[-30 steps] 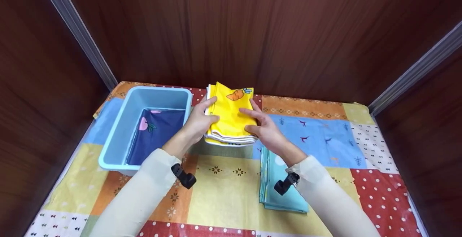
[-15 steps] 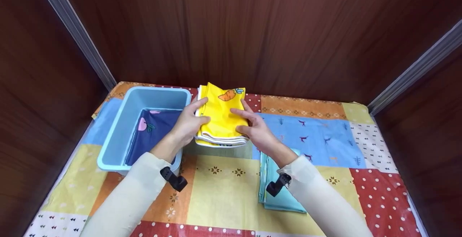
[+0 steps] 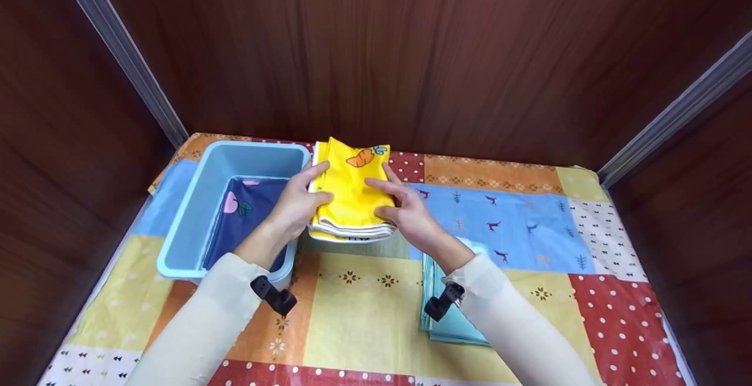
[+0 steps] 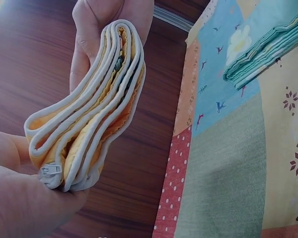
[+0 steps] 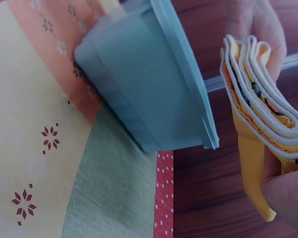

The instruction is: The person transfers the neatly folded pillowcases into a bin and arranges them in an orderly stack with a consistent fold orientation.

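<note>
Both hands hold a folded yellow cloth [image 3: 351, 189] with a carrot print and white edging, raised above the table. My left hand [image 3: 298, 202] grips its left edge, thumb on top, beside the blue bin. On the opposite edge my right hand [image 3: 408, 212] pinches it, fingers spread over the top. In the left wrist view the stacked layers of the cloth [image 4: 89, 114] show edge-on, with a small zipper pull [image 4: 50, 170] at one corner. A flap of the cloth [image 5: 252, 168] hangs down in the right wrist view.
A light blue plastic bin [image 3: 188, 221] stands at the left, with a folded navy cloth [image 3: 258, 198] with pink fruit prints inside. Folded teal cloth [image 3: 455, 318] lies under the right forearm. A patchwork tablecloth [image 3: 358, 315] covers the table; dark wood panels [image 3: 364, 51] enclose it.
Both hands have moved left with the yellow cloth, bringing it close to the bin's right rim. The grip on it looks the same. The bin and teal cloth have stayed put.
</note>
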`<act>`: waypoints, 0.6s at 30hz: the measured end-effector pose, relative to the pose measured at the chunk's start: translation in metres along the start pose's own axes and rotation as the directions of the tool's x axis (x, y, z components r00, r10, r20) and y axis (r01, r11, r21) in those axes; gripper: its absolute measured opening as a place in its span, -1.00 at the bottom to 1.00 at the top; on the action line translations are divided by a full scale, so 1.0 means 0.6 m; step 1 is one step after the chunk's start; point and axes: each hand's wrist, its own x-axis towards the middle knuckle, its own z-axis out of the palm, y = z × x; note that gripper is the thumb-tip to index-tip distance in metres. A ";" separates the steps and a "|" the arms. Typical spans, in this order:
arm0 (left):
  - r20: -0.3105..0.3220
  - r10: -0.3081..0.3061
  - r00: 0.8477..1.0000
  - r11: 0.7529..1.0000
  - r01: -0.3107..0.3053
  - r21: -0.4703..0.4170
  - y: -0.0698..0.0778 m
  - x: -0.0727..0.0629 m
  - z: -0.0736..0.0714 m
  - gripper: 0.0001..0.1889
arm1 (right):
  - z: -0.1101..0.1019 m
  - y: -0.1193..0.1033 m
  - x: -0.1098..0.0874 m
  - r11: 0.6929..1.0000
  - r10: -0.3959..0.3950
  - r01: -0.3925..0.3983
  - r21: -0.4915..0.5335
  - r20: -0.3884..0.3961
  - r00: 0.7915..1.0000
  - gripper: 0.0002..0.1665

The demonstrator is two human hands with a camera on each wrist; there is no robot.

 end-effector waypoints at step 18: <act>0.026 0.028 0.999 0.999 -0.027 -0.046 -0.010 -0.012 -0.025 -0.27 | 0.021 0.003 0.010 0.999 0.033 -0.033 -0.005 0.028 0.999 -0.37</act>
